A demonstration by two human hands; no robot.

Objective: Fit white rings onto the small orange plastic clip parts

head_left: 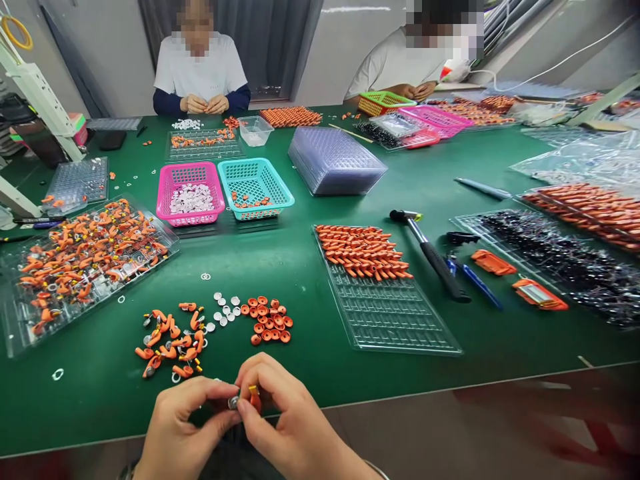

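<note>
Both hands are meeting at the green tabletop's [310,280] near edge: left hand [183,427] pinching small silver metal piece [233,402], right hand [295,420] fingers clamping small orange plastic part [255,398] just right of it, touching.

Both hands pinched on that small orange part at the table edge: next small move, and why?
Probably press the small silver piece in the left hand fully against the orange part in the right hand. Both are pinched at the fingertips and already meet, with neither hand free to reach the loose piles on the green table.
</note>
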